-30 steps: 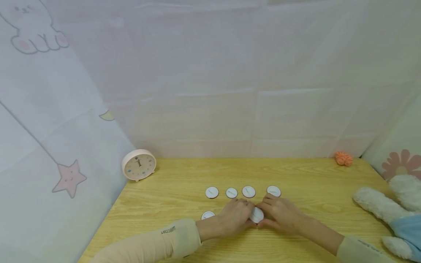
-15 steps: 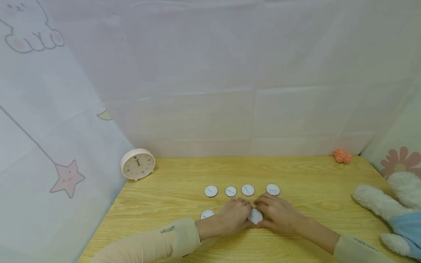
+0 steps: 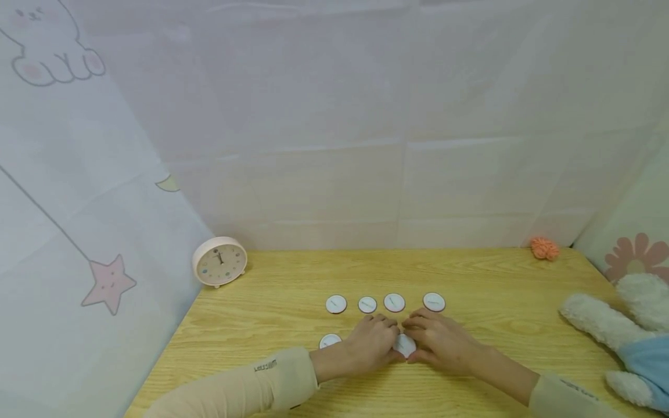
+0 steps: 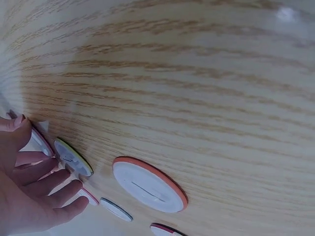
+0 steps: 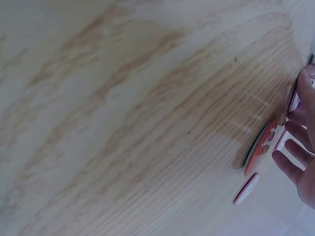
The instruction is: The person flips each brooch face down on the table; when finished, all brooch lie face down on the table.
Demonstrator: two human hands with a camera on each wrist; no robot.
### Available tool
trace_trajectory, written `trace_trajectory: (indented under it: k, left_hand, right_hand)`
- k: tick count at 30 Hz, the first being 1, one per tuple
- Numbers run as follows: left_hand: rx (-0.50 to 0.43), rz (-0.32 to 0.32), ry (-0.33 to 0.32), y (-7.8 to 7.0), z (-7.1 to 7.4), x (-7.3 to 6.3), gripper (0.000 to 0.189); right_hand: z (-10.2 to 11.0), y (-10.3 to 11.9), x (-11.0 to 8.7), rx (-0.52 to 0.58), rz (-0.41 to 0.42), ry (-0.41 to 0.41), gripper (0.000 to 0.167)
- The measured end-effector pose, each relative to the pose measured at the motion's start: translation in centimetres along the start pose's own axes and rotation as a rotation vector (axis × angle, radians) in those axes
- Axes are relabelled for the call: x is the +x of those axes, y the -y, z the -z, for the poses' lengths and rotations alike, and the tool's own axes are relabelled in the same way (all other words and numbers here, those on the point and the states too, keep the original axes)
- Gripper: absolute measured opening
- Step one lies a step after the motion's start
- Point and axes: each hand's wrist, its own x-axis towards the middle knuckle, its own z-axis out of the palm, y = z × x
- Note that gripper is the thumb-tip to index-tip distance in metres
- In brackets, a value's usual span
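Note:
Low in the middle of the head view, both hands meet at a white round disc (image 3: 405,345) with thin lettering. My left hand (image 3: 372,345) holds its left edge and my right hand (image 3: 444,341) its right edge, thumbs at the near side. In the left wrist view, the left hand (image 4: 37,191) reaches in from the left, close to discs with a yellow-green rim (image 4: 74,156) and an orange rim (image 4: 150,184). The right wrist view has the right hand (image 5: 305,137) at the right border, its thumb at a disc edge, beside an orange disc (image 5: 261,147).
Beyond the hands, several white discs lie in a row, the leftmost disc (image 3: 336,304) and the rightmost disc (image 3: 434,302) among them. Another disc (image 3: 330,341) is partly covered by the left forearm. A clock (image 3: 220,262), an orange pompom-like item (image 3: 545,248) and a plush toy (image 3: 606,325) surround them.
Both hands keep hold of the disc; it has shifted very slightly left and nearer, and its tilt varies a little. The right fingers have drawn slightly left. The other discs stay in place.

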Motion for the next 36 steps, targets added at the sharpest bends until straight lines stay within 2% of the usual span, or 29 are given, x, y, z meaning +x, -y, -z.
trace_trajectory:
  k: [6,10,12,20,23,26,31,36]
  left_hand:
    - [0.025,0.003,0.006,0.3,1.0,0.9,0.046]
    - [0.033,-0.037,-0.040,-0.3,2.1,2.3,0.062]
    - [0.017,-0.043,-0.034,-0.8,2.3,2.8,0.066]
    - [0.025,-0.071,0.019,-2.7,1.4,4.2,0.063]
    - [0.053,-0.044,0.061,-3.1,1.1,4.3,0.060]
    - [0.090,-0.024,0.091,-3.3,0.7,4.1,0.051]
    - [0.132,-0.019,0.091,-3.4,0.2,3.8,0.044]
    - [0.110,-0.021,0.077,-3.3,0.1,3.8,0.037]
  right_hand:
    - [1.3,-0.7,0.2,-0.012,-0.019,-0.038,0.038]
    - [3.6,-1.4,-0.2,-0.051,-0.100,-0.008,0.038]
    - [4.5,-1.6,-0.4,-0.049,-0.146,0.022,0.039]
    - [6.3,-2.1,-2.2,-0.025,-0.270,0.087,0.036]
    - [6.1,-2.2,-2.9,-0.003,-0.274,0.154,0.033]
    - [5.4,-2.1,-3.2,0.039,-0.243,0.207,0.023]
    - [4.4,-2.1,-3.5,0.100,-0.199,0.196,0.023]
    - [4.0,-2.0,-3.5,0.079,-0.211,0.212,0.024]
